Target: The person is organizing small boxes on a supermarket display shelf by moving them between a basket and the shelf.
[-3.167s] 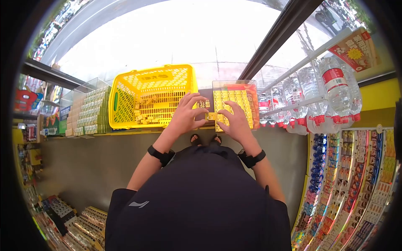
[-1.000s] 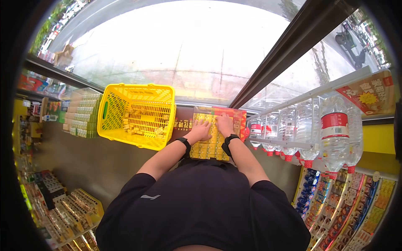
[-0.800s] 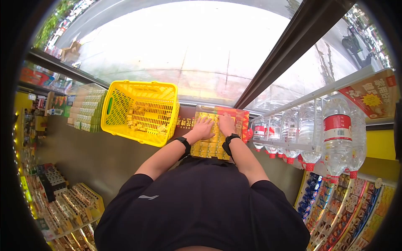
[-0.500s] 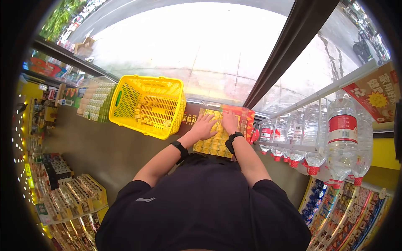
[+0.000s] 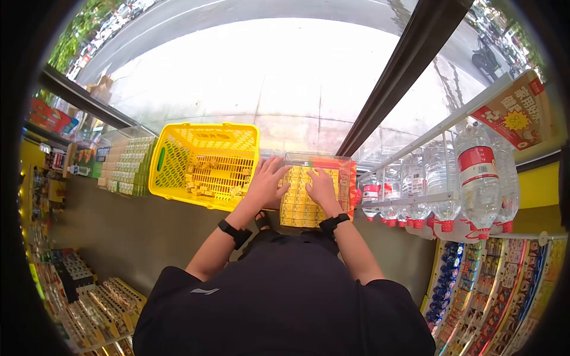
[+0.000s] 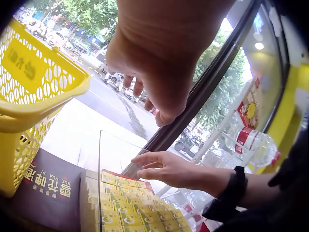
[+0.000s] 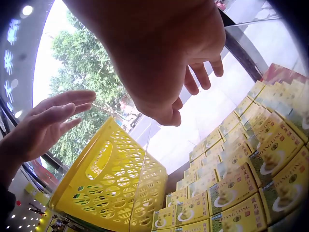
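Rows of small yellow boxes (image 5: pixel 301 204) stand in a clear-walled case beside a yellow basket (image 5: pixel 205 132) that holds more loose small boxes (image 5: pixel 205 172). My left hand (image 5: pixel 266 181), fingers spread, is over the gap between basket and case, holding nothing. Above the right part of the boxes is my right hand (image 5: pixel 321 188), its fingers loosely bent and empty. The left wrist view shows the right hand (image 6: pixel 166 169) above the boxes (image 6: pixel 130 203) near the clear wall. In the right wrist view, the right hand (image 7: pixel 178 82) hangs above the stepped boxes (image 7: pixel 231 193).
Large water bottles (image 5: pixel 478 172) fill a rack at the right. Stacked green and white boxes (image 5: pixel 133 166) stand left of the basket. A dark carton (image 6: pixel 53 193) lies between basket and case. Shop shelves (image 5: pixel 487 285) line the right side; a window frame (image 5: pixel 404 77) rises behind.
Both hands have lifted off the yellow boxes; the left one has moved left toward the basket. Earlier, a small yellow box was between the hands. The head view has shifted.
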Available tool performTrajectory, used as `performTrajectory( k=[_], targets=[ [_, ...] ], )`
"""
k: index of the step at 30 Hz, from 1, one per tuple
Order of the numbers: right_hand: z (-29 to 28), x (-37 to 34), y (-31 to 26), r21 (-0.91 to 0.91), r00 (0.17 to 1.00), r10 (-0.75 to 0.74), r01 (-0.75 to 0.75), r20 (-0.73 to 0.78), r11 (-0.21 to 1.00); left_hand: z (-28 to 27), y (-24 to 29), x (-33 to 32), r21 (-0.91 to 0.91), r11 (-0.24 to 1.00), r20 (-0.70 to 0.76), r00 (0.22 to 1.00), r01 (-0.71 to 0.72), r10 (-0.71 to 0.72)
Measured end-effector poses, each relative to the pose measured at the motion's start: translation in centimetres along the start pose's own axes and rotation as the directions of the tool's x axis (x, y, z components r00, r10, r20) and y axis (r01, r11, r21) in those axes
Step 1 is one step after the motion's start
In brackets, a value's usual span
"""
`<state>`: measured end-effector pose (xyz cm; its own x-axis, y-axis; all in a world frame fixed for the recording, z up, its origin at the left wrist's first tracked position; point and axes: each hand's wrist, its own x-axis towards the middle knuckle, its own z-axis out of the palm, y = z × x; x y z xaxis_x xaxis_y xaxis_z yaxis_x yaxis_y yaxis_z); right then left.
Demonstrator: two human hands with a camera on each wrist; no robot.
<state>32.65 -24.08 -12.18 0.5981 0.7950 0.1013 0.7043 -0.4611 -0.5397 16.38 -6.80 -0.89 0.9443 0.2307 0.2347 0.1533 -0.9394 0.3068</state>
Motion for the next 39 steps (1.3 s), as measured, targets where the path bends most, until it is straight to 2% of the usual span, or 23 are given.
performTrajectory(
  k=[5,10,16,19,21,23,25,29,34,39],
  targets=[
    [2.2,-0.4,-1.8,-0.093,0.985,0.17,-0.166,0.032,0.982,-3.6,-3.7,-3.6,-0.103,0.993,0.034,0.998,-0.05,0.054],
    [4.0,-0.5,-2.6,-0.136,0.956,0.292,-0.289,0.006,0.948,-5.2,-9.8,-7.2,-0.097,0.995,0.072,0.997,-0.035,0.042],
    [3.8,-0.3,-1.9,-0.208,0.916,0.401,-0.386,0.032,0.899,-6.4,-12.7,-9.7,-0.089,0.996,0.098,0.994,-0.029,0.038],
    [2.8,0.8,-1.6,-0.235,0.887,0.453,-0.424,0.089,0.875,-6.6,-13.9,-9.9,-0.055,0.998,0.129,0.992,0.024,-0.017],
    [2.4,0.5,-1.7,-0.279,0.837,0.535,-0.489,0.117,0.826,-6.9,-14.4,-10.6,-0.095,0.99,0.114,0.989,0.106,-0.095],
    [2.3,0.9,-1.5,-0.275,0.821,0.546,-0.494,0.163,0.825,-7.3,-15.2,-11.2,-0.034,0.99,0.115,0.984,0.138,-0.133],
    [2.5,1.0,-1.0,-0.277,0.804,0.559,-0.5,0.204,0.82,-7.8,-15.6,-11.4,-0.051,0.976,0.112,0.973,0.21,-0.203],
    [2.9,1.0,-1.1,-0.334,0.801,0.553,-0.469,0.229,0.818,-8.5,-16.9,-11.7,-0.059,0.965,0.114,0.962,0.256,-0.248],
    [2.8,1.4,-1.3,-0.349,0.802,0.559,-0.473,0.209,0.809,-8.7,-18.2,-11.9,-0.059,0.97,0.096,0.968,0.236,-0.23],
    [2.4,1.9,-1.5,-0.376,0.771,0.585,-0.48,0.251,0.793,-9.0,-19.2,-11.6,-0.032,0.965,0.123,0.959,0.26,-0.254]
  ],
)
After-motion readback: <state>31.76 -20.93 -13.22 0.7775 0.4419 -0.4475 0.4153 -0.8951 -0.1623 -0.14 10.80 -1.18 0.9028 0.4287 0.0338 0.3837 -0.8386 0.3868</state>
